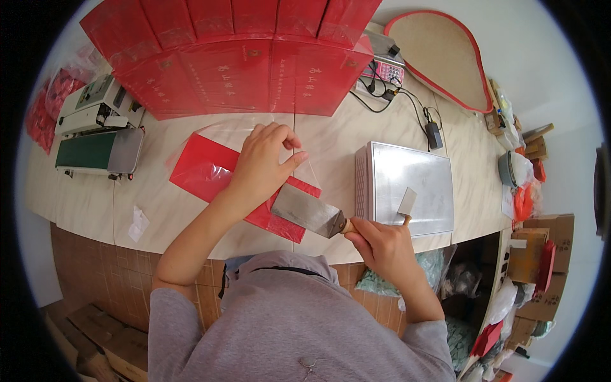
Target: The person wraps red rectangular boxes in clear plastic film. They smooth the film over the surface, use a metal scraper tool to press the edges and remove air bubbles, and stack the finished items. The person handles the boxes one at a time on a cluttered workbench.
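Note:
A red box (203, 167) in clear plastic film lies at a slant on the table in front of me. My left hand (265, 160) is over its middle, fingers curled and thumb apart, with no object visible in it. My right hand (382, 243) grips the wooden handle of a broad metal scraper (305, 210). The flat blade is over the box's near right end; whether it touches the film cannot be seen. Just beyond my right hand, a small scraper (407, 201) is over the shiny top of a metal box (415, 167) with perforated side, its handle partly hidden.
Shrink-wrapped red boxes (229, 71) are stacked at the back. A belt sealing machine (100, 129) stands left, near a paper scrap (138, 223). Behind right are a scale (389, 71), black cables (415, 102) and a red-rimmed board (439, 52). Cardboard cartons (544, 267) stand far right.

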Demonstrator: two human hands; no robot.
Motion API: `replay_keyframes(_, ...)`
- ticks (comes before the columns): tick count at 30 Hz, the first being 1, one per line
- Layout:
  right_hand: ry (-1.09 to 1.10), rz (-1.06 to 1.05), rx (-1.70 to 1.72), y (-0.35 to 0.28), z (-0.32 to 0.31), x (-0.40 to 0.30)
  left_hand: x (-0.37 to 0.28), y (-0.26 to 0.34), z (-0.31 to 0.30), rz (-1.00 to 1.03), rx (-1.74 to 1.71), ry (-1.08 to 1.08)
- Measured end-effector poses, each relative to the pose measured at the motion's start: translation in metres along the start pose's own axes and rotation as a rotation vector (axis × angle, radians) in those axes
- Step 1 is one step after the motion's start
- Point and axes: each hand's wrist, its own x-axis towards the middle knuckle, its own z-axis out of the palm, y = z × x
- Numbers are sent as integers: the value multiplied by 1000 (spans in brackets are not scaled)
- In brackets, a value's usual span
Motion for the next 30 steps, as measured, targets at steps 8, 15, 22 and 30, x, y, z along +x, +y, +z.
replay_keyframes(8,113,-52,41,8,7,9,18,8,-30,397,166,-163)
replay_keyframes(15,88,-55,30,10,7,17,32,8,-44,469,162,-402)
replay_keyframes(22,84,-52,48,10,7,20,29,14,-47,586,313,-525)
replay_keyframes(30,34,-23,89,10,1,18,-3,9,-38,811,416,-183)
